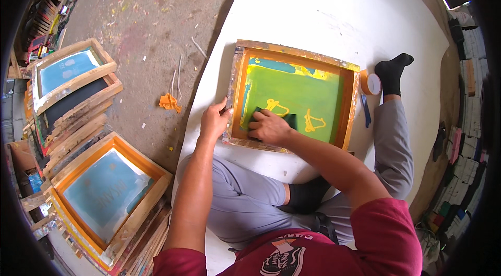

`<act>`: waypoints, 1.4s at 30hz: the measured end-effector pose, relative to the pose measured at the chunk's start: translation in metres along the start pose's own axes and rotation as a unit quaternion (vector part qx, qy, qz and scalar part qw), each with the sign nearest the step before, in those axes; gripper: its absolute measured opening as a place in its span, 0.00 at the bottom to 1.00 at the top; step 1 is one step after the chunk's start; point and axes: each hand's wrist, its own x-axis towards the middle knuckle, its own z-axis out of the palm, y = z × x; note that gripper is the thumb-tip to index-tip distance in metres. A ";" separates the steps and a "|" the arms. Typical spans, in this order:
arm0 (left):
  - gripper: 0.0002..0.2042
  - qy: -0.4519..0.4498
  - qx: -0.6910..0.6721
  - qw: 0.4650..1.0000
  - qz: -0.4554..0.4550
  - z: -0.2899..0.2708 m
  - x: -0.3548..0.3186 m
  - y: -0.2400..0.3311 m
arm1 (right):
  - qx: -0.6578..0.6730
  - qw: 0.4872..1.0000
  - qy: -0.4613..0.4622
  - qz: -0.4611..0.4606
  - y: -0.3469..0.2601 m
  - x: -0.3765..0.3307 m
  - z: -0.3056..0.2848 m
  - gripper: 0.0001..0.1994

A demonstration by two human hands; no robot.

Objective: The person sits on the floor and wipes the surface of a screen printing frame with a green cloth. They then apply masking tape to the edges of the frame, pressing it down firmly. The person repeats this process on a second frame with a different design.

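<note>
A wooden screen printing frame lies on the white sheet in front of me, its mesh smeared green and yellow. Two yellow outlined shapes show in the lower part of the mesh, and yellow streaks run along its far side. My left hand is closed on the frame's left side near the front corner. Inside the frame, my right hand presses a dark green cloth on the mesh, partly covering the left yellow shape. The fingers hide some of the cloth.
Right of the frame are an orange tape roll and a blue slim tool, beside my outstretched leg. More screen frames are stacked at left. An orange crumpled scrap lies on the concrete floor, left of the white sheet.
</note>
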 end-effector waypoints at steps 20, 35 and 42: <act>0.24 0.005 -0.026 1.000 0.010 0.003 0.002 -0.007 | 0.040 0.988 -0.140 0.059 -0.004 -0.005 -0.012 0.10; 0.27 -0.005 -0.037 0.999 -0.008 0.001 0.004 -0.011 | -0.092 0.929 -0.336 0.125 0.043 -0.214 -0.065 0.09; 0.27 0.009 -0.039 0.999 0.022 0.007 0.007 -0.019 | -0.016 0.932 -0.018 0.363 0.065 -0.218 -0.051 0.08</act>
